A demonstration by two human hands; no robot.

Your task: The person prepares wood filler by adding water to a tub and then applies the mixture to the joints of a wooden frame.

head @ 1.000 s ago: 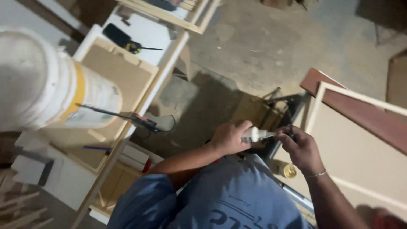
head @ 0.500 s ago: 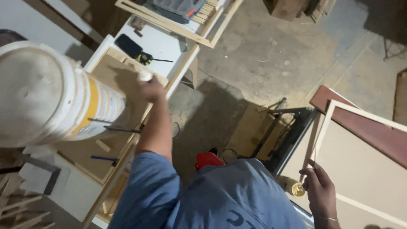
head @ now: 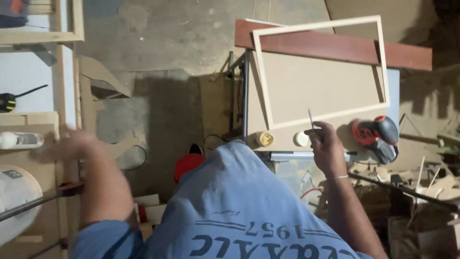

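the board inside the pale frame point(head: 320, 67) lies bare, upper right of the picture. at its lower edge an orange sander point(head: 375, 137) and two small round pots point(head: 264, 139) crowd the worktop point(head: 394, 86). the concrete floor point(head: 167, 33) at upper centre is open.

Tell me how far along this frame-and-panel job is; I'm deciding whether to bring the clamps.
Done: the pale wooden frame lies on the brown panel. In hand: the right hand holds a thin stick; the blurred left hand is by a white tube. Left: cannot tell.

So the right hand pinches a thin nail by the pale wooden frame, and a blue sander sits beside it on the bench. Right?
Not quite. In the head view the sander is orange and black, not blue. The rest holds: the right hand pinches a thin nail by the pale wooden frame on the bench.
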